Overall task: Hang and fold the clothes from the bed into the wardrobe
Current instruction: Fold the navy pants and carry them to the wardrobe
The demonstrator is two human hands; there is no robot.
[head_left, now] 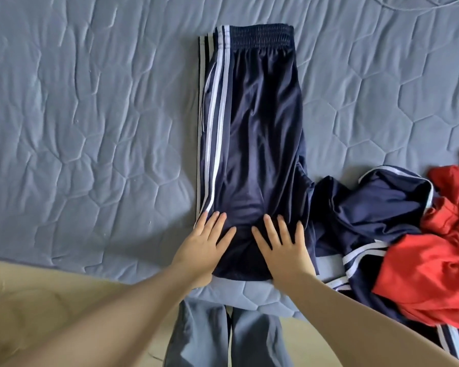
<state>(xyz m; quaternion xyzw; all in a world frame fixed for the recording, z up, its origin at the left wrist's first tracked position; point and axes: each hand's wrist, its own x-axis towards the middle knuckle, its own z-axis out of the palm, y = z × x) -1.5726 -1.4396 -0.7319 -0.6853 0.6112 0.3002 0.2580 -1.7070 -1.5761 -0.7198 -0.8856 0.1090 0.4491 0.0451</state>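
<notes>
Navy track pants (255, 128) with white side stripes lie flat on the grey-blue quilted bed (90, 115), folded lengthwise, with the waistband at the far end. My left hand (204, 245) presses flat on their near left part, fingers straight, beside the stripes. My right hand (284, 247) lies flat on the near right part, fingers spread. Both palms rest on the fabric near its folded near edge.
A second navy striped garment (368, 213) lies crumpled to the right, touching the pants. A red garment (435, 266) is heaped on it at the right edge. The bed's near edge runs by my legs (231, 337), with beige floor (37, 300) at the lower left.
</notes>
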